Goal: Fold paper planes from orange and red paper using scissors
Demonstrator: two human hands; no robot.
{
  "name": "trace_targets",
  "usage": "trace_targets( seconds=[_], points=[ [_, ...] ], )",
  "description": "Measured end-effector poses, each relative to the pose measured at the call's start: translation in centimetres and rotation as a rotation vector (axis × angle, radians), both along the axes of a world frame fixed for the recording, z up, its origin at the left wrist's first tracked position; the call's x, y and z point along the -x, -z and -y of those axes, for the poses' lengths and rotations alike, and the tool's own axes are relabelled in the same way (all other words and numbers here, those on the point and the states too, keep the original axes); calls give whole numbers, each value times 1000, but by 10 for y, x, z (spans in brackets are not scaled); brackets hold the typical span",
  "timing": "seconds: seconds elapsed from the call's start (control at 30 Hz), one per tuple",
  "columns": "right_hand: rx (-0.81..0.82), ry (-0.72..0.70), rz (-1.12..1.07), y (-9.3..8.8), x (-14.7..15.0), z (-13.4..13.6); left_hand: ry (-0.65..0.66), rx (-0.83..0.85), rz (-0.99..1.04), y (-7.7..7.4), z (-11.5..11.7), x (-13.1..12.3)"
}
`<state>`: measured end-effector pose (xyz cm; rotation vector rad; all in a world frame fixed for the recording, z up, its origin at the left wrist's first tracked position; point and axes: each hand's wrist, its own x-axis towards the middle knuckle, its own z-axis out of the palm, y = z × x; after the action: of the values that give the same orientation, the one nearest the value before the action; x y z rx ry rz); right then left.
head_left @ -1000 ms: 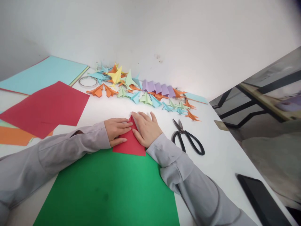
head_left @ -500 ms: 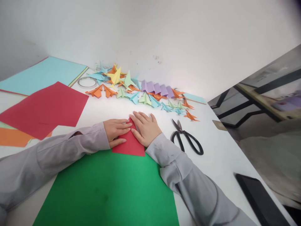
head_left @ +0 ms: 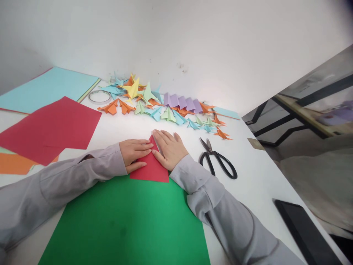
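A folded piece of red paper (head_left: 151, 170), pointed at its far end and straight along its near edge, lies between my hands. Its near part overlaps the far edge of a large green sheet (head_left: 124, 221). My left hand (head_left: 134, 154) rests flat on the paper's left side, fingers stretched to the right. On the right side lies my right hand (head_left: 170, 149), palm down, its fingers pointing away from me and its thumb on the red paper. Both hands are open and press from above. The paper's side edges are partly hidden under them.
Black-handled scissors (head_left: 217, 158) lie right of my right hand, with a dark phone-like device (head_left: 306, 228) nearer the table's right edge. Folded paper planes (head_left: 134, 88) line the wall beside a tape roll (head_left: 99, 96). Red sheets (head_left: 55, 125) and blue sheets (head_left: 49, 88) lie left.
The whole view has shifted slightly, so things appear a little further left. Both hands keep nearly the same place on the red paper; the right fingers sit slightly closer to its tip.
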<state>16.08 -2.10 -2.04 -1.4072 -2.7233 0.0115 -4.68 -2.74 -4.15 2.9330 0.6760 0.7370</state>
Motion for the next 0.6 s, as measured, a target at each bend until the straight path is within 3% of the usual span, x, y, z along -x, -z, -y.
trace_targets(
  seconds=[0.6],
  points=[
    [-8, -8, 43, -2, 0, 0, -19, -13, 3, 3, 1, 0]
  ],
)
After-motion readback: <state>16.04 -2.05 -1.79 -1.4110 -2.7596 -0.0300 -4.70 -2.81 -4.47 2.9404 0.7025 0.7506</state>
